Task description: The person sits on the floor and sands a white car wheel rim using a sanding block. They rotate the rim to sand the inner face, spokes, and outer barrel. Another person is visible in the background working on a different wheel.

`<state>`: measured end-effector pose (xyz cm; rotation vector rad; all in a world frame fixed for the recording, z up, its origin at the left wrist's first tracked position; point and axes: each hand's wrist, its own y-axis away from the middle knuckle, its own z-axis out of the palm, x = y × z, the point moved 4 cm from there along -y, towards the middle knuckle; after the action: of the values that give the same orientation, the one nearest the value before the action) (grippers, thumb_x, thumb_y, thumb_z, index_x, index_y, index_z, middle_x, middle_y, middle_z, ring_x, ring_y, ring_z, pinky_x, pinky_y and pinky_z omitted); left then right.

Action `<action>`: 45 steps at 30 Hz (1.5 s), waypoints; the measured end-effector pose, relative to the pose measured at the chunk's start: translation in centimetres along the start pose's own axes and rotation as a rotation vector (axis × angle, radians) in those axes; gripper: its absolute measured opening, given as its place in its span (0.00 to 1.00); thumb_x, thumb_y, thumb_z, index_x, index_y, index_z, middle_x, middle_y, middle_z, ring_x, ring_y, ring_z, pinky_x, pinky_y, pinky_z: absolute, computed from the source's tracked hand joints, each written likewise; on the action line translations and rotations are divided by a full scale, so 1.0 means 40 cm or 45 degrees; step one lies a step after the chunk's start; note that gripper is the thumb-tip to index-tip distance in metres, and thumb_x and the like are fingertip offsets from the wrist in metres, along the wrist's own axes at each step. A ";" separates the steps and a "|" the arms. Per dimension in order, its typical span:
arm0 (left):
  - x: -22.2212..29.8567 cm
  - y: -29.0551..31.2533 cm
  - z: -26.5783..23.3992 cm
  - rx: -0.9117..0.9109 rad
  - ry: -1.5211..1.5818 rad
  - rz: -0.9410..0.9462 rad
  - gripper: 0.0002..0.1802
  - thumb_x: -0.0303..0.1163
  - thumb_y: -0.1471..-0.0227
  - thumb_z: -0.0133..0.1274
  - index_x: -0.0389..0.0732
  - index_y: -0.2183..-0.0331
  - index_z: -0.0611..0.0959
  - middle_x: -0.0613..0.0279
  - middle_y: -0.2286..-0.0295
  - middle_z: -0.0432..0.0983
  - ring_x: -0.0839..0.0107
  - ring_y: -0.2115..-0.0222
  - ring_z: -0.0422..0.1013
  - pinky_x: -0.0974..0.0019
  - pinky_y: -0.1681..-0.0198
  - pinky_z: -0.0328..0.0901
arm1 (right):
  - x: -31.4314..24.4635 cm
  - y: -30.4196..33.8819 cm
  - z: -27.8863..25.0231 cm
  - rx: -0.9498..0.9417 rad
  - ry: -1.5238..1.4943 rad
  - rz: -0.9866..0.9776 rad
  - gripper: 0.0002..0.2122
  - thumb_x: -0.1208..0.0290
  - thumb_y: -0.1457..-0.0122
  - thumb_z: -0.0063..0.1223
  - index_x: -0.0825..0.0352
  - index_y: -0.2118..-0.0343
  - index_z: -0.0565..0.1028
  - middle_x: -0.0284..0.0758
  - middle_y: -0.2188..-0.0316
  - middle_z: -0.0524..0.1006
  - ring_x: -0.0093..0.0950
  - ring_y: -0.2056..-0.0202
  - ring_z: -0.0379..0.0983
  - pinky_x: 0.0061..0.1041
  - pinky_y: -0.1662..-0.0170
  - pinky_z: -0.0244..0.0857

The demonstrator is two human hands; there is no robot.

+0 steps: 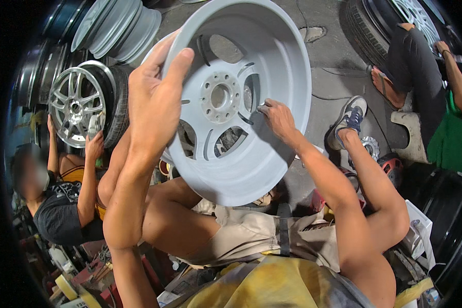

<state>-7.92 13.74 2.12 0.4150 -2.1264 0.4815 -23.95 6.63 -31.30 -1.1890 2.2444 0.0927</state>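
Left hand [156, 97]: grips grey wheel [219, 112] at its left side
Right hand [280, 119]: reaches inside it
Co-worker [61, 218]: hands at silver wheel [76, 106]

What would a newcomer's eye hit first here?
The big grey wheel rim, upper centre, its left edge gripped by the left hand, the right hand inside it. Next, the shiny spoked wheel at left, near a dark-shirted co-worker. Then the bright green cloth at the right edge.

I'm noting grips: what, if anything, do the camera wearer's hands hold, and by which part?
The left hand holds the grey wheel by its rim, at the upper left. The right hand is inside the wheel; whether it pinches something cannot be told.
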 end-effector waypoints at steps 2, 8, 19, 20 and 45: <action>0.010 0.000 0.017 -0.013 0.019 0.044 0.30 0.44 0.40 0.56 0.33 0.44 0.77 0.55 0.54 0.78 0.73 0.55 0.73 0.69 0.54 0.69 | 0.023 0.014 0.063 -0.127 0.234 -0.205 0.07 0.76 0.50 0.54 0.64 0.69 0.82 0.39 0.63 0.78 0.39 0.62 0.77 0.35 0.56 0.72; -0.015 0.004 0.008 0.001 -0.021 -0.039 0.30 0.45 0.40 0.57 0.35 0.44 0.77 0.57 0.54 0.78 0.74 0.56 0.73 0.71 0.56 0.70 | -0.298 0.081 0.125 -0.579 -0.162 -0.116 0.06 0.75 0.50 0.53 0.66 0.75 0.82 0.47 0.75 0.80 0.42 0.67 0.80 0.44 0.60 0.74; -0.001 0.013 0.011 0.054 -0.021 -0.026 0.21 0.33 0.39 0.53 0.31 0.48 0.79 0.59 0.59 0.80 0.77 0.58 0.72 0.72 0.51 0.65 | -0.318 0.072 0.033 -0.389 -0.794 -0.218 0.08 0.78 0.44 0.54 0.67 0.63 0.83 0.43 0.69 0.80 0.44 0.67 0.77 0.38 0.62 0.71; 0.001 0.006 0.012 0.045 -0.017 -0.001 0.24 0.37 0.40 0.54 0.33 0.47 0.79 0.59 0.58 0.79 0.77 0.59 0.72 0.72 0.55 0.67 | -0.335 0.081 0.049 -0.376 -0.849 -0.211 0.07 0.79 0.44 0.55 0.67 0.64 0.83 0.42 0.69 0.80 0.44 0.67 0.77 0.38 0.62 0.70; -0.013 -0.074 0.026 -0.035 0.018 -0.080 0.21 0.35 0.40 0.50 0.37 0.48 0.81 0.64 0.71 0.79 0.79 0.70 0.69 0.71 0.62 0.65 | -0.150 0.119 0.055 -0.389 -0.335 0.044 0.06 0.73 0.46 0.57 0.66 0.68 0.82 0.43 0.72 0.81 0.45 0.66 0.79 0.40 0.62 0.72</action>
<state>-7.01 10.75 1.70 0.4605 -2.0977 0.4174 -24.06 14.57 -30.89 -1.2118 2.0657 0.5891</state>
